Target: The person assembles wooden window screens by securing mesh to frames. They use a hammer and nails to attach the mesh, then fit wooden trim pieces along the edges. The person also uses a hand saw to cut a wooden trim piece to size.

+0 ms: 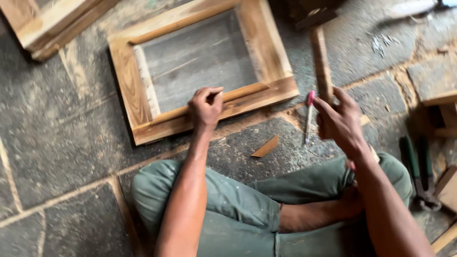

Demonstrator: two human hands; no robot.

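Note:
I sit cross-legged on a stone floor in front of a wooden frame (128, 81) with grey wire mesh (200, 57) stretched inside it. My left hand (205, 107) rests on the frame's near rail, fingers curled over a thin wooden strip (243, 91) that lies along the mesh edge. My right hand (340, 121) is raised to the right of the frame and grips the wooden handle of a hammer (321, 62), whose dark head points away from me. A pen with a pink cap (308, 119) sits just left of its fingers; I cannot tell whether the hand holds it.
A small curved wood chip (265, 146) lies on the floor before my knees. Green-handled pliers (419, 173) lie at the right beside wood offcuts (447, 188). Several nails (381, 44) are scattered at the top right. Another wooden frame (47, 24) lies top left.

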